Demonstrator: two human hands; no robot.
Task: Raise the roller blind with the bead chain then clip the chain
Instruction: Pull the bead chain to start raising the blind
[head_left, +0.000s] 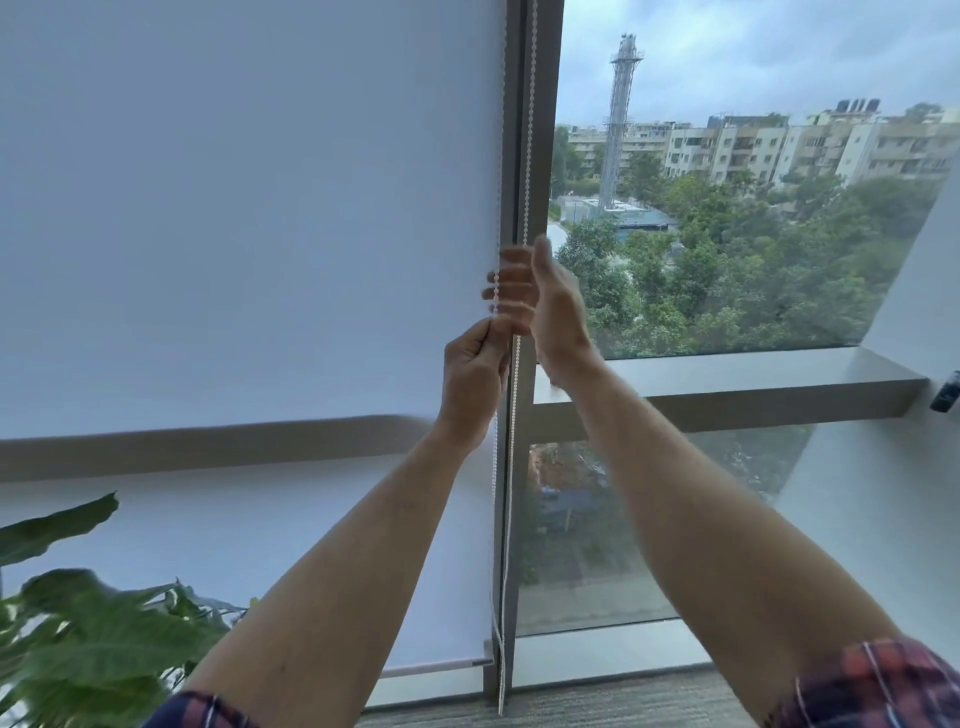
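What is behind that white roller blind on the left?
The roller blind hides almost all of its window. A horizontal frame bar shows through as a grey band; the view outside is covered. Only the uncovered right pane shows trees and buildings.

Soft, overcast daylight pours in through the bare glass (727, 234) on the right, and the blind (249, 218) glows an even pale blue-white with no glare and barely a shadow. The right hand (540, 296) smears with motion blur at the fingers, and the plant (88, 639) at lower left is soft too. Wide-angle bending shows at the edges, where the sill (727, 387) tilts.
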